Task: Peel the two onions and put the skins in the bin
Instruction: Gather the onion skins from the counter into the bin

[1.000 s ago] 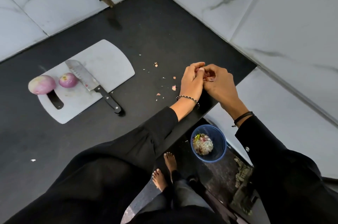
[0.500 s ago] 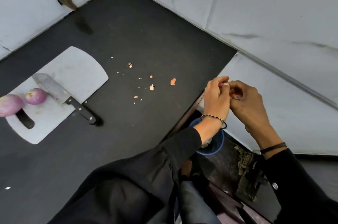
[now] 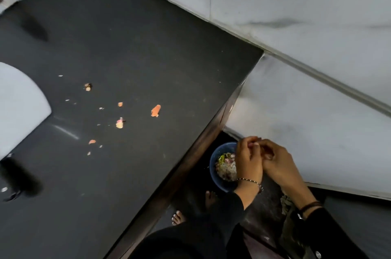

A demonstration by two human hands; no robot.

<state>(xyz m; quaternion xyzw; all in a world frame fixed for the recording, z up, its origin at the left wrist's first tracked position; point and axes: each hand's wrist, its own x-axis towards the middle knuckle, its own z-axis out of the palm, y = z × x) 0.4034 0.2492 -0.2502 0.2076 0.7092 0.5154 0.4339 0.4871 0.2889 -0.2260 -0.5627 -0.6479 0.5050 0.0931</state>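
My left hand and my right hand are pressed together, fingers curled, off the counter's right edge and directly above the blue bin on the floor. They pinch small pale bits of onion skin between the fingertips, mostly hidden. The bin holds a heap of scraps. Several orange skin scraps lie scattered on the black counter. The two onions are out of view.
The white cutting board shows at the left edge, with a blurred dark knife handle below it. Marble walls run behind the counter and beside the bin. My bare feet stand next to the bin.
Both hands, still pressed together, moved off the counter's edge and down over the bin. The view swung right, so the onions and most of the board left the frame.
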